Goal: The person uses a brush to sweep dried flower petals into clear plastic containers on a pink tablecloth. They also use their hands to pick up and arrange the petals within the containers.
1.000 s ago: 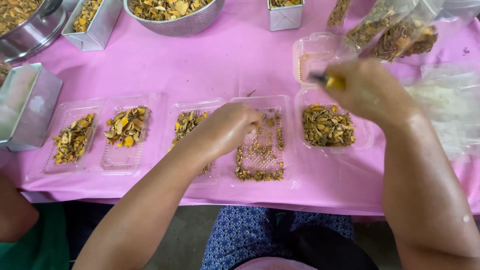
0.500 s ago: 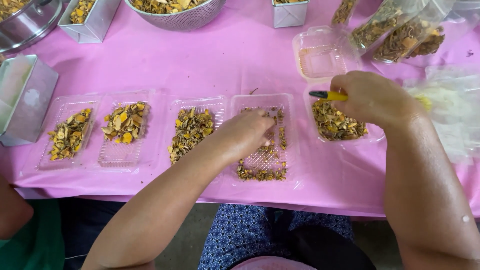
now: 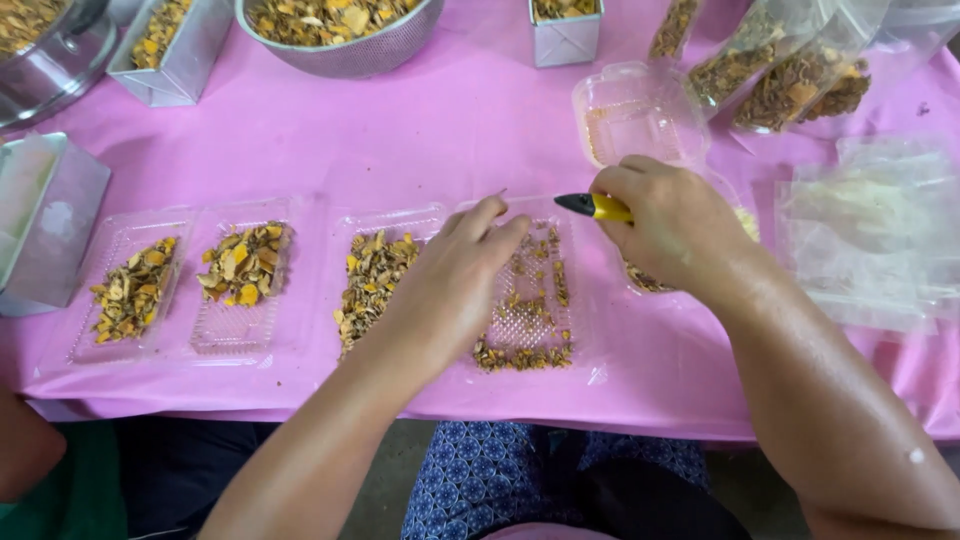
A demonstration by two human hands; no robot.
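My left hand [image 3: 452, 283] lies flat over a clear plastic tray [image 3: 585, 350] that holds scattered dried yellow-brown flakes [image 3: 520, 352]; its fingers are spread and hold nothing. My right hand [image 3: 675, 222] grips a yellow-and-black tool [image 3: 595, 206], whose black tip points left above the same tray. A tray half with a thicker pile of flakes [image 3: 372, 280] lies just left of my left hand. Beneath my right hand another tray of flakes [image 3: 640, 278] is mostly hidden.
A second clear tray with two piles of flakes [image 3: 240, 265] lies at the left on the pink tablecloth [image 3: 400, 150]. An empty clear tray [image 3: 630, 115], filled plastic bags [image 3: 790, 80], a metal bowl [image 3: 345, 60] and metal boxes [image 3: 45, 220] ring the work area.
My left hand has slid right, off the left tray half and onto the thinly covered half. My right hand has come left and down, bringing the tool over that tray.
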